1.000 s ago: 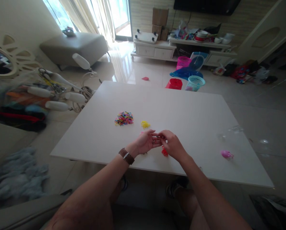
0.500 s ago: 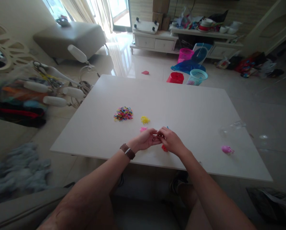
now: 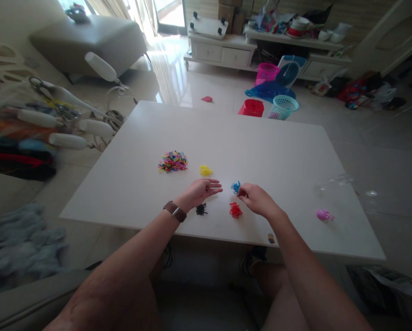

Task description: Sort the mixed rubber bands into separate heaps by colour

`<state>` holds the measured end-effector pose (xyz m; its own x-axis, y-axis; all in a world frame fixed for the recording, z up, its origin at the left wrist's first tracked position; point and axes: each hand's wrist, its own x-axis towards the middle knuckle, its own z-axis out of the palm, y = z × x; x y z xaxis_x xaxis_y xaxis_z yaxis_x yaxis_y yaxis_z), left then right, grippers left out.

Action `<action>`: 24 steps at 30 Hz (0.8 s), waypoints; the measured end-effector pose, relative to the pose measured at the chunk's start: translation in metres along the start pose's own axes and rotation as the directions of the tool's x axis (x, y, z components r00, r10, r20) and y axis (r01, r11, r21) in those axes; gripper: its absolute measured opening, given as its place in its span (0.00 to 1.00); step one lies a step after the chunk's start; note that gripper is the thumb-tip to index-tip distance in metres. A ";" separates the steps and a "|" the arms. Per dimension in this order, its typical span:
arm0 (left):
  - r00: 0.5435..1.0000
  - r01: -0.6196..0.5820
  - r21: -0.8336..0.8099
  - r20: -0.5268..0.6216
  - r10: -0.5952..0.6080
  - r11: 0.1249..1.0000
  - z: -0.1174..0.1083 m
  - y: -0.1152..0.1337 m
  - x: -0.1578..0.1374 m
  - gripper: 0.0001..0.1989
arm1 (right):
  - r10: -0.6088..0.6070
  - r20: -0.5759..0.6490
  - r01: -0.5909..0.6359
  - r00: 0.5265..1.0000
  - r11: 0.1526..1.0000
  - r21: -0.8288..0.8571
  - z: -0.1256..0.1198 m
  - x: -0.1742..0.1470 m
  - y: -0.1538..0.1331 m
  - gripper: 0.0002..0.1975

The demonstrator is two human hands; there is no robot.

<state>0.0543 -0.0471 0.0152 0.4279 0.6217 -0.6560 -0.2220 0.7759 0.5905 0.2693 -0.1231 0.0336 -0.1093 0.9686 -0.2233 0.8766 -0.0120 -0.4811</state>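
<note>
My left hand [image 3: 199, 191], palm turned up and fingers stretched out, hovers over the table between the yellow rubber bands [image 3: 205, 171] and the black rubber bands [image 3: 201, 209]. A small dark spot shows in its palm, too small to name. My right hand [image 3: 256, 198] is pinched at the fingertips, beside the blue rubber bands [image 3: 236, 187] and above the red rubber bands [image 3: 236, 210]. A tiny dark band seems to stick out of the pinch; its colour is unclear. Farther left lies a larger heap of mixed-colour rubber bands [image 3: 173, 162].
The white table [image 3: 278, 151] also bears a pink-purple object [image 3: 324, 215], a clear plastic item [image 3: 333, 184] and a small cartoon sticker [image 3: 271, 238] near the front edge. Beyond the far edge stand a red stool [image 3: 253, 108] and a light-blue basket [image 3: 284, 106]. A white lamp [image 3: 100, 67] leans at the left.
My hands, together before, are now apart: the left moved left and opened flat, the right moved right to the blue bands. The black and red piles are uncovered. The view shifted slightly.
</note>
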 end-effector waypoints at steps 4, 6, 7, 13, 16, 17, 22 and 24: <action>1.000 -0.015 -0.047 -0.002 0.015 0.999 -0.004 0.003 -0.002 0.19 | 0.045 0.130 -0.041 0.991 0.999 -0.033 0.004 -0.003 0.010 0.07; 1.000 -0.011 -0.052 0.015 0.012 0.999 -0.002 0.004 -0.003 0.18 | 0.055 0.162 -0.049 0.985 0.998 -0.039 0.008 -0.003 0.012 0.05; 1.000 -0.010 -0.053 0.021 0.011 0.999 -0.001 0.004 -0.004 0.18 | 0.058 0.182 -0.052 0.982 0.998 -0.040 0.010 -0.003 0.012 0.05; 0.999 -0.001 -0.072 0.035 0.003 0.997 0.004 0.002 -0.003 0.17 | 0.056 0.253 -0.045 0.966 0.998 -0.049 0.018 -0.001 0.011 0.06; 0.999 -0.010 -0.072 0.033 0.013 0.997 0.004 0.002 -0.002 0.16 | 0.065 0.267 -0.054 0.962 0.997 -0.046 0.019 0.001 0.012 0.06; 0.999 -0.015 -0.071 0.033 0.017 0.997 0.004 0.002 -0.001 0.15 | 0.071 0.268 -0.061 0.961 0.997 -0.044 0.019 0.000 0.012 0.06; 0.999 -0.041 -0.044 0.032 0.042 0.998 0.002 0.002 0.002 0.12 | 0.084 0.236 -0.082 0.968 0.996 -0.019 0.016 -0.001 0.012 0.06; 0.998 -0.049 -0.006 0.039 0.049 0.999 0.002 0.001 0.002 0.10 | 0.074 0.207 -0.076 0.976 0.997 0.003 0.014 -0.001 0.010 0.06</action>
<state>0.0568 -0.0454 0.0157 0.4500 0.6542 -0.6079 -0.2475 0.7454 0.6189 0.2720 -0.1280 0.0173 -0.1387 0.8928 -0.4286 0.8808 -0.0867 -0.4655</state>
